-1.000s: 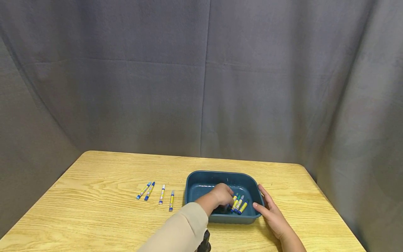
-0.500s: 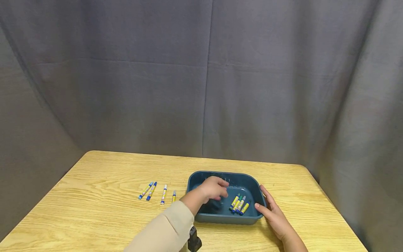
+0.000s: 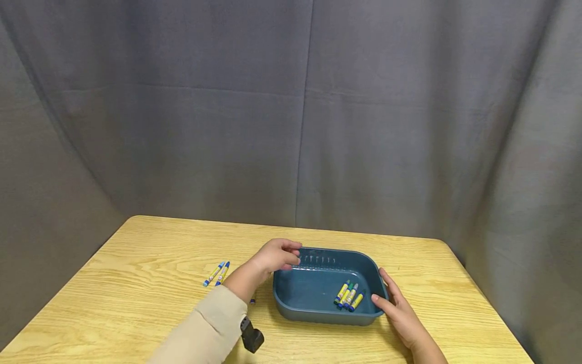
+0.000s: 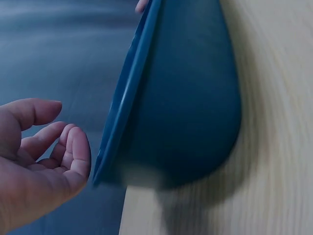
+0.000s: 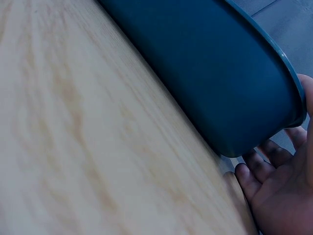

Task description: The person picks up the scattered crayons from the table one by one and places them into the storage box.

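Observation:
A dark blue plastic basin [image 3: 332, 317] stands on the table, with several yellow-wrapped crayons [image 3: 349, 297] bunched in its right part. Over the basin's far left corner hangs my left hand [image 3: 274, 256], its fingers loosely bent and nothing between them; the left wrist view shows this empty left hand [image 4: 46, 161] beside the rim. My right hand [image 3: 401, 308] holds the basin's right side, thumb at the rim and fingers along the outer wall. On the table to the left lie a light blue crayon [image 3: 213, 274] and a darker blue crayon [image 3: 223, 273], the latter close to my left forearm.
The wooden table [image 3: 154, 283] spreads out on both sides of the basin. Grey curtains [image 3: 218, 151] hang behind it and at its sides. A crayon end [image 3: 252, 302] peeks out past my left forearm, which hides the rest there.
My left hand has risen out of the basin and moved left to its far left corner, leaving the crayons inside. Its forearm now covers crayons on the table. The right hand keeps its hold.

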`<state>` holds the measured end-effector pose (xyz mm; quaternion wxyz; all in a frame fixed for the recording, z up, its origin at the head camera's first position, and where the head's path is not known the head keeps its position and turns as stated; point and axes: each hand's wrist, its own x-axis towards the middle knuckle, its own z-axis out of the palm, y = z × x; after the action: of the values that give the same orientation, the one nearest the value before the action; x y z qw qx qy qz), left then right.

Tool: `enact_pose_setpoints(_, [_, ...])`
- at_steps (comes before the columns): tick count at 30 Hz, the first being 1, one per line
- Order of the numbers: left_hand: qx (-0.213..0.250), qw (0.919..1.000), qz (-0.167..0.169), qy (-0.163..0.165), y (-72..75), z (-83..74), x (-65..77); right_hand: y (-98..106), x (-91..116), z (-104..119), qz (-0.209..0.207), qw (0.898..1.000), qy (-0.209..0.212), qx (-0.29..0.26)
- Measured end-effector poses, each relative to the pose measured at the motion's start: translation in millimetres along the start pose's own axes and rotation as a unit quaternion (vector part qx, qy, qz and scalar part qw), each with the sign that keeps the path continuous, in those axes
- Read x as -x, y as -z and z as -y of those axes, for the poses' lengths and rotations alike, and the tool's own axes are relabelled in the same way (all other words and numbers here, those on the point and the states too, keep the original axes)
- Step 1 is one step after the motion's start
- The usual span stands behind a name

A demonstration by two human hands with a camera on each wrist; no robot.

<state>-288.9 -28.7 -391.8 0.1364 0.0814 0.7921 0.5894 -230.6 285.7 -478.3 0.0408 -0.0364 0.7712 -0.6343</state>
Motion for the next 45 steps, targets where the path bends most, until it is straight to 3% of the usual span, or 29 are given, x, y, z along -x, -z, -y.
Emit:
enact_pose_setpoints(8, [0.011,0.9983,-0.057,0.010,43.7,14.1,8.1,1.5,1.0,1.6,0.003,1.000,-0.001,0.000])
enact_pose_setpoints(16, [0.003,0.9985,-0.053,0.016,86.9,35.2,25.5,2.5,3.0,3.1,-0.001,1.000,-0.002,0.009])
enact_pose_setpoints(25, [-0.061,0.9912,-0.106,0.051,122.4,67.2,45.0,2.5,2.6,4.1,0.004,1.000,0.003,0.005])
enact_pose_setpoints(30, [-0.082,0.9871,-0.122,0.063,131.3,83.0,54.4,2.2,3.1,3.4,0.004,1.000,0.001,0.003])
enact_pose_setpoints(36, [-0.139,0.9800,-0.130,0.058,130.7,94.8,57.6,1.8,2.9,1.9,-0.001,1.000,0.002,0.007])
enact_pose_setpoints(45, [-0.212,0.9674,-0.133,0.040,125.2,97.0,54.4,2.1,2.7,1.5,-0.004,1.000,0.001,0.010])
